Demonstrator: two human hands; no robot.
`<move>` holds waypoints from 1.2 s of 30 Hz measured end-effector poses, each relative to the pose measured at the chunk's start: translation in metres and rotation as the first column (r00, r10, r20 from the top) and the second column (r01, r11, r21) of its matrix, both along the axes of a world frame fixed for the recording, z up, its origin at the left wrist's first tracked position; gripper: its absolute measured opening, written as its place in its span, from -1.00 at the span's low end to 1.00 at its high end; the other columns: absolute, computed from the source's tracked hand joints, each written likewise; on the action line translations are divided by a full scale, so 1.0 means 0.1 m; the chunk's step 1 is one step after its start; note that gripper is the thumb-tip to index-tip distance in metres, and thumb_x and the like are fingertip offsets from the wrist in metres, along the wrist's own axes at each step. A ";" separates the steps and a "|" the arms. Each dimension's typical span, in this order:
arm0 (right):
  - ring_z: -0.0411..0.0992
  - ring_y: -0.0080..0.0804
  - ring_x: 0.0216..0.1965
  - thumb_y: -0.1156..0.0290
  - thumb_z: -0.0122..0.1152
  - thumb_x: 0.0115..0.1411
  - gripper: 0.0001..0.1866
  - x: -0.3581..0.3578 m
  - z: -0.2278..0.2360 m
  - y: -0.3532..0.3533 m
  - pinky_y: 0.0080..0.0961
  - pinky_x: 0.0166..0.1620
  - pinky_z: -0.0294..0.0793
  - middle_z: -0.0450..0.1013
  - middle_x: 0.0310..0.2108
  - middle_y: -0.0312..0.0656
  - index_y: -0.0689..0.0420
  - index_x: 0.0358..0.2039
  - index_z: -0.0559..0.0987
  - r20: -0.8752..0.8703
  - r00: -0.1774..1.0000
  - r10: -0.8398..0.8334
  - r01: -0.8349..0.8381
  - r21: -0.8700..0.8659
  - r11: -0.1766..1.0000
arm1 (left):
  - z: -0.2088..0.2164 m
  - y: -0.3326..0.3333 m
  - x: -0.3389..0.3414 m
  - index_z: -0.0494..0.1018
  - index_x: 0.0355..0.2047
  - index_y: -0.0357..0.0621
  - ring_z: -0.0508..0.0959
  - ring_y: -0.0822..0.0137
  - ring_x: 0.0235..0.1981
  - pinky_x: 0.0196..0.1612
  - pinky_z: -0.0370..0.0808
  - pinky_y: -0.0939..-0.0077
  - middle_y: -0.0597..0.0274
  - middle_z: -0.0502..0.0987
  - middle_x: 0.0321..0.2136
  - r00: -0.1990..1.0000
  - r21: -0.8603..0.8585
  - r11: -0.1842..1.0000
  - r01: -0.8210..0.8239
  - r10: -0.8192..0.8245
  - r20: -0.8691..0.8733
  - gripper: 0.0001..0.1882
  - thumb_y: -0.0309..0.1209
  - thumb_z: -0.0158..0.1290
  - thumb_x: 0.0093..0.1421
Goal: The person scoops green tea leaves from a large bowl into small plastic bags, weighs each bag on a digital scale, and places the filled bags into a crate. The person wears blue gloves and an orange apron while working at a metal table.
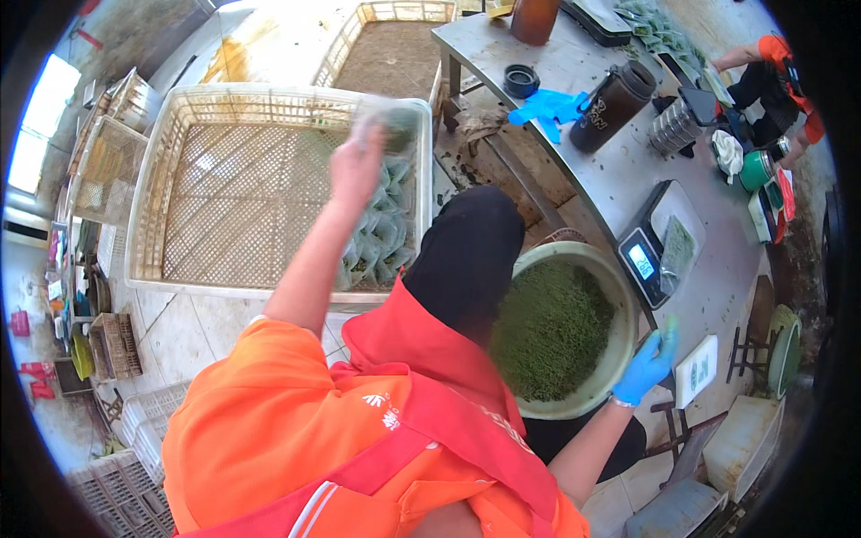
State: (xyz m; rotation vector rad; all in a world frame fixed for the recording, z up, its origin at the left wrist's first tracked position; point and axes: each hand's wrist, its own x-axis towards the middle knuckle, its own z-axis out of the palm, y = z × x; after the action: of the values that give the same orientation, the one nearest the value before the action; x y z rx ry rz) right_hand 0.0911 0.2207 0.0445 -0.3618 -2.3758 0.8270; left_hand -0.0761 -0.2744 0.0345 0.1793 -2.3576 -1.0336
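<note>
Over the far right corner of a large white plastic crate (139, 202) is my bare left hand (355, 166), blurred by motion. A clear bag with green contents (400, 127) is at its fingertips and looks held. Below it, several similar filled bags (372, 238) stand along the crate's right side. My right hand (640, 369), in a blue glove, is raised beside the steel table with its fingers stretched and apart, holding nothing. Next to it, a round pale tub (619, 300) holds a heap of small green granules (556, 332). One filled bag (677, 251) lies on a digital scale (662, 220).
On the steel table (574, 58) are a dark bottle (614, 106), a loose blue glove (549, 109), a black lid (521, 81) and a metal canister (674, 128). A white tablet-like scale (696, 371) sits near the front edge. Another person (773, 76) works at the far right.
</note>
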 end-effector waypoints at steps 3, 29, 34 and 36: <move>0.38 -0.33 -0.04 0.53 -0.03 0.21 -0.69 0.14 -0.30 -0.18 -0.41 0.06 0.31 0.41 -0.04 -0.06 0.32 -0.04 0.44 0.094 0.992 0.088 -0.059 -0.271 0.961 | -0.16 -0.83 0.22 0.31 0.07 0.02 0.53 -0.15 -0.38 -0.30 0.42 0.06 -0.21 0.52 -0.47 0.927 -0.258 0.941 -0.221 0.284 0.244 -0.39 0.14 -0.37 0.23; 0.46 -0.05 -0.27 0.32 0.17 0.03 -0.79 0.28 -0.43 -0.89 -0.26 -0.22 0.47 0.48 -0.28 -0.06 0.11 -0.32 0.53 0.630 0.753 0.190 -0.095 -0.181 0.979 | -0.26 0.42 -0.25 0.37 -0.02 -0.09 0.48 0.14 -0.07 0.00 0.36 0.36 0.11 0.49 -0.12 0.950 -0.183 0.933 0.309 -0.295 0.100 -0.57 -0.35 0.09 0.06; 0.40 -0.18 -0.03 0.38 0.02 0.19 -0.68 -0.12 0.12 -0.56 -0.42 -0.01 0.39 0.41 -0.04 -0.06 0.17 -0.04 0.46 -0.022 1.000 -0.020 0.020 0.000 1.000 | 0.31 1.71 -0.24 0.47 -0.21 -0.11 0.52 0.14 -0.19 -0.08 0.42 0.35 0.14 0.54 -0.28 0.758 -0.182 0.764 0.619 -0.641 -0.116 -0.71 -0.42 0.12 0.01; 0.39 -0.16 -0.02 0.37 0.02 0.19 -0.65 -0.37 0.04 -0.37 -0.39 -0.01 0.39 0.36 0.02 -0.06 0.12 -0.01 0.44 -0.108 0.992 -0.063 0.073 0.093 0.993 | 0.38 2.14 -0.26 0.49 -0.23 -0.12 0.54 0.22 -0.19 -0.08 0.42 0.40 0.18 0.56 -0.27 0.729 -0.120 0.742 0.660 -0.671 -0.134 -0.75 -0.46 0.11 0.02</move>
State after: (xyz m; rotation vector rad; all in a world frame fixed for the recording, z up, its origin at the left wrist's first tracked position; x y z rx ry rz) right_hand 0.0543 0.1838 0.0483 -0.3496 -2.2828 0.6802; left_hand -0.1020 -0.0606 0.0721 -0.8225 -2.3219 -1.2169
